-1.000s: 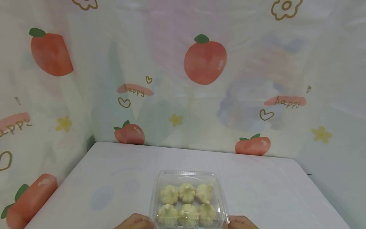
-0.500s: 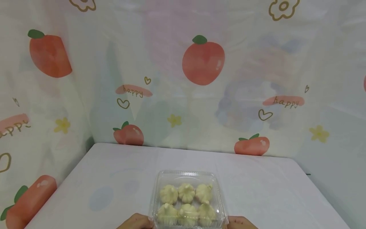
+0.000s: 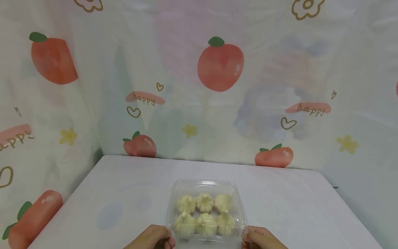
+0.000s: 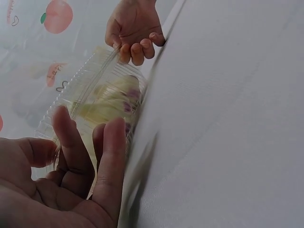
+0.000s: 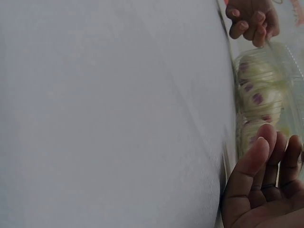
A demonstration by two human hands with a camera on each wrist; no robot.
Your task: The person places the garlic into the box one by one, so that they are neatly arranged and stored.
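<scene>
A clear plastic clamshell box [image 3: 203,185] with its lid down stands on the white table. Inside sit several pale, ribbed bulbs that look like garlic [image 3: 204,203], in two rows. Purple patches mark the undersides of the bulbs [image 5: 259,98] in the right wrist view. At the box's near left corner my left hand [image 3: 155,237] pinches the rim between thumb and finger. My right hand [image 3: 259,238] pinches the rim at the near right corner. In the left wrist view, the other fingers of my left hand [image 4: 80,175] stretch along the side of the box.
The white table [image 3: 295,204] runs back to a cloth wall [image 3: 199,110] printed with fruit, hearts and flowers. A similar printed cloth [image 3: 46,103] closes the left side. The table's right edge slopes away beside a pale wall [image 3: 370,173].
The box has moved a little away from me and slightly to the right. Both hands have gone with it, still pinching its near corners, and more of them shows now.
</scene>
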